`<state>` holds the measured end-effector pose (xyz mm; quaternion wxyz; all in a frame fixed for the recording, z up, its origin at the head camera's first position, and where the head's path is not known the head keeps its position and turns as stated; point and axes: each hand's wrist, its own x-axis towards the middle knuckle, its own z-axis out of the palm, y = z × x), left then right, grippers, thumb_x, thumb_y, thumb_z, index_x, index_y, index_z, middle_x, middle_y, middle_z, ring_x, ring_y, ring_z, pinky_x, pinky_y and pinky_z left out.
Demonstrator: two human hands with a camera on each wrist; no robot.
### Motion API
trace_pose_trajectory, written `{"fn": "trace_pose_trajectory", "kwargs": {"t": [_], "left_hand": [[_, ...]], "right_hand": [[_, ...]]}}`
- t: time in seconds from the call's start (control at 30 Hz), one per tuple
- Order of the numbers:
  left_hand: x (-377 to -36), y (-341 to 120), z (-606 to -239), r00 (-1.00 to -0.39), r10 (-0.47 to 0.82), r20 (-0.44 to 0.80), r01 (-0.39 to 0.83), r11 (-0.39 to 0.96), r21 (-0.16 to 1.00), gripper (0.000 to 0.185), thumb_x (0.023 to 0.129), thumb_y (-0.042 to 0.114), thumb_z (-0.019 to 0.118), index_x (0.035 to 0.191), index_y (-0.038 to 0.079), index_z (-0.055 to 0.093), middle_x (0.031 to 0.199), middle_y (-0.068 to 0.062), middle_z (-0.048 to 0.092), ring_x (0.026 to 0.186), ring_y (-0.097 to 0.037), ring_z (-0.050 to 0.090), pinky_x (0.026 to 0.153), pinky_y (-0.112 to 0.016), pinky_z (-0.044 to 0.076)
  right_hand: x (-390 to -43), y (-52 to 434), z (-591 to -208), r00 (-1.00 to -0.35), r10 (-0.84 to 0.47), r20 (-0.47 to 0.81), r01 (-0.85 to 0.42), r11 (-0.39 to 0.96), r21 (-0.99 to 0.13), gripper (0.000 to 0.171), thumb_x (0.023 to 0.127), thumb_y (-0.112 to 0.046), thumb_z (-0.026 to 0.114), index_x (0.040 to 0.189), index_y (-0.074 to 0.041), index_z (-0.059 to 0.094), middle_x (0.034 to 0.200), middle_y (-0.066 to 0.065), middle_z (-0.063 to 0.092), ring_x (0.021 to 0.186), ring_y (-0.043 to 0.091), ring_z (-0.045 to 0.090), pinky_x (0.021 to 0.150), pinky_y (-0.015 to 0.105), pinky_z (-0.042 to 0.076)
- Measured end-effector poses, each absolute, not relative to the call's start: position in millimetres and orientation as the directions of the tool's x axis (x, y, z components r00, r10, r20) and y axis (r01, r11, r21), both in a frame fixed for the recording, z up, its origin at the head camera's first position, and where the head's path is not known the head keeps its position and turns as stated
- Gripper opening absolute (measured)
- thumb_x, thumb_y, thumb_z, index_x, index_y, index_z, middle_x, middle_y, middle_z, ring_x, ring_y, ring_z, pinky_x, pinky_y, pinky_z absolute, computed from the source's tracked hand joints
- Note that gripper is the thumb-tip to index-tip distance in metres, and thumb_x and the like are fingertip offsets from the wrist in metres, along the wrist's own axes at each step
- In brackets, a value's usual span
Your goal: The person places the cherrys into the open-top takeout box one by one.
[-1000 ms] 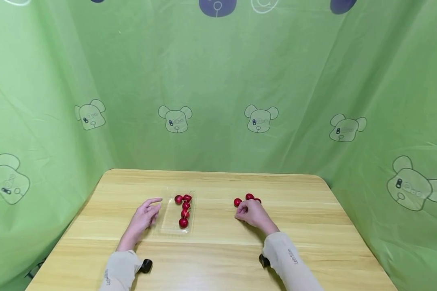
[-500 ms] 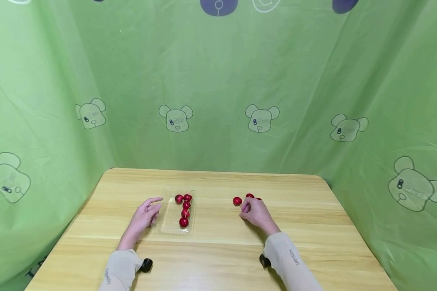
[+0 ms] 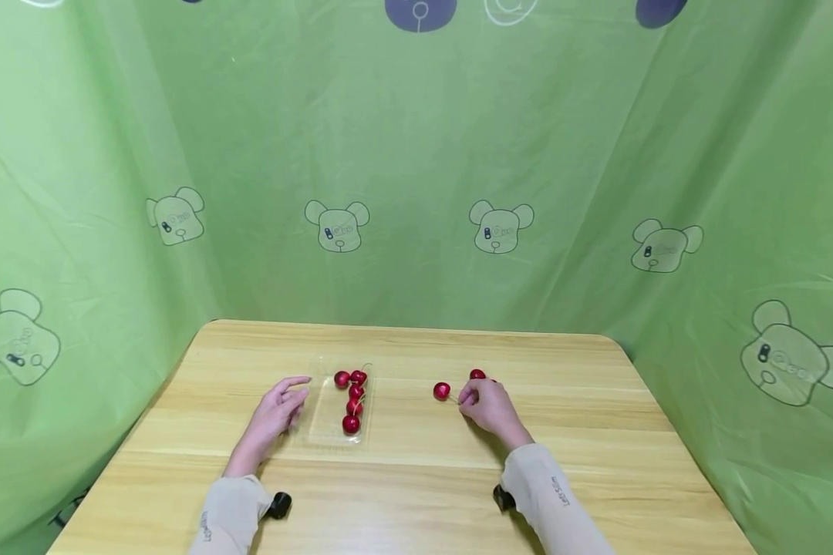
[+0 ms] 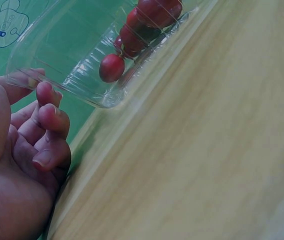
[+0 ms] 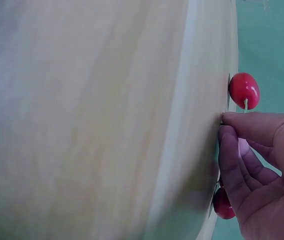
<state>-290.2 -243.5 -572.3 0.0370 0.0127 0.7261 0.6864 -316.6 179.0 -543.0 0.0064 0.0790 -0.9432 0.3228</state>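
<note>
My right hand [image 3: 489, 408] is low over the table, thumb and forefinger pinching the end of a thin green stem [image 3: 453, 398]. That stem leads to a red cherry [image 3: 441, 391] lying on the wood just left of the fingertips. Behind the hand are more cherries [image 3: 477, 375], partly hidden by it; one cherry [image 5: 224, 203] shows below the fingers in the right wrist view. A clear plastic tray [image 3: 324, 420] stands at the left, with several cherries [image 3: 355, 406] lined up along its right side. My left hand [image 3: 276, 410] rests with relaxed fingers, forefinger right at the tray's left rim.
Everything lies on a light wooden table [image 3: 416, 493] with rounded far corners. A green curtain [image 3: 416, 285] printed with bear heads encloses the back and both sides. Bare wood separates the tray from the loose cherries.
My right hand has shifted slightly right. The cherry on its stem has swung left and nearer to me, apart from the other loose ones. The left hand and tray have stayed in place.
</note>
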Motion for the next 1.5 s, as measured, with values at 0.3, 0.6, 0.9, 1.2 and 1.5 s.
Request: {"fn": "trace_pose_trajectory", "kwargs": {"t": [0.3, 0.6, 0.9, 1.2, 1.5], "left_hand": [[-293, -244, -570, -0.996, 0.083, -0.032, -0.028, 0.056, 0.998, 0.050, 0.106, 0.029, 0.061, 0.147, 0.004, 0.050, 0.077, 0.001, 0.058, 0.057, -0.008, 0.048, 0.050, -0.019, 0.038], [-292, -243, -570, -0.996, 0.076, -0.037, -0.034, 0.041, 0.999, 0.048, 0.106, 0.029, 0.061, 0.147, 0.006, 0.051, 0.077, 0.000, 0.057, 0.057, -0.009, 0.048, 0.050, -0.019, 0.037], [-291, -243, -570, -0.996, 0.075, -0.048, -0.046, 0.026, 0.999, 0.048, 0.106, 0.028, 0.061, 0.147, 0.006, 0.051, 0.078, 0.000, 0.057, 0.058, -0.008, 0.048, 0.050, -0.019, 0.037], [-289, -243, -572, -0.996, 0.069, -0.061, -0.058, 0.041, 0.997, 0.049, 0.106, 0.031, 0.061, 0.148, 0.007, 0.050, 0.078, 0.000, 0.057, 0.058, -0.009, 0.047, 0.051, -0.019, 0.037], [-289, -242, -571, -0.996, 0.076, -0.052, -0.049, 0.041, 0.998, 0.049, 0.107, 0.029, 0.060, 0.148, 0.005, 0.050, 0.077, 0.002, 0.056, 0.057, -0.007, 0.047, 0.050, -0.019, 0.035]], "right_hand": [[-318, 179, -542, -0.982, -0.158, 0.099, -0.186, 0.789, -0.586, 0.010, 0.083, 0.003, 0.073, 0.083, -0.006, 0.071, 0.076, 0.000, 0.064, 0.071, 0.013, 0.057, 0.068, 0.026, 0.049], [-317, 177, -538, -0.981, -0.162, 0.108, -0.194, 0.778, -0.598, 0.005, 0.087, 0.001, 0.071, 0.089, -0.004, 0.073, 0.078, 0.001, 0.064, 0.073, 0.013, 0.056, 0.070, 0.027, 0.049], [-317, 172, -531, -0.986, -0.138, 0.094, -0.166, 0.760, -0.628, 0.005, 0.093, -0.007, 0.075, 0.092, -0.005, 0.072, 0.083, 0.001, 0.064, 0.076, 0.015, 0.056, 0.072, 0.029, 0.049], [-314, 168, -524, -0.989, -0.127, 0.076, -0.145, 0.720, -0.678, 0.006, 0.093, -0.005, 0.075, 0.090, -0.007, 0.071, 0.085, 0.003, 0.068, 0.072, 0.015, 0.061, 0.067, 0.028, 0.054], [-313, 165, -521, -0.989, -0.130, 0.066, -0.139, 0.701, -0.700, 0.005, 0.092, -0.005, 0.076, 0.091, -0.008, 0.073, 0.084, 0.002, 0.068, 0.075, 0.013, 0.061, 0.070, 0.025, 0.053]]}}
